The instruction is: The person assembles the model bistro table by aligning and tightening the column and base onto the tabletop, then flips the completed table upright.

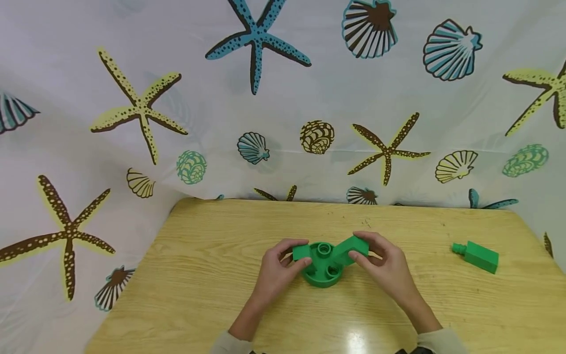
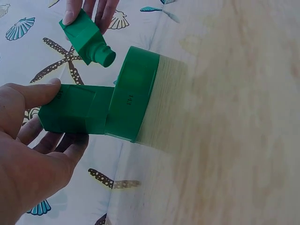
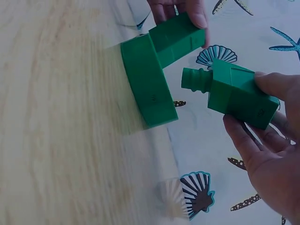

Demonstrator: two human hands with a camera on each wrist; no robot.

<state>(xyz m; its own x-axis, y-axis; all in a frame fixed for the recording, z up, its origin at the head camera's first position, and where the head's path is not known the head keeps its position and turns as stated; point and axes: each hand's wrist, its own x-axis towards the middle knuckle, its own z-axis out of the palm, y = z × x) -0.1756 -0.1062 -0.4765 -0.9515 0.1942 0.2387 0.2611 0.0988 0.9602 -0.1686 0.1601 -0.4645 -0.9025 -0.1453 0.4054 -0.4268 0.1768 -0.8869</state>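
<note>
A round green base point(image 1: 322, 282) with threaded sockets stands on the wooden table, its side numbered in the left wrist view. One green block point(image 2: 77, 108) stands upright on the base, and my left hand point(image 1: 279, 265) grips it between thumb and fingers. My right hand point(image 1: 389, 265) pinches a second green block point(image 3: 241, 96) by its body. That block is tilted, and its ridged, screw-like neck point(image 3: 196, 79) points toward the base. In the right wrist view a gap shows between neck and base. The standing block's lower end is hidden in the base.
A third green block point(image 1: 482, 256) with a ridged neck lies on its side at the right of the table point(image 1: 212, 246). A white cloth point(image 1: 292, 108) printed with starfish and shells hangs behind the table and along its sides.
</note>
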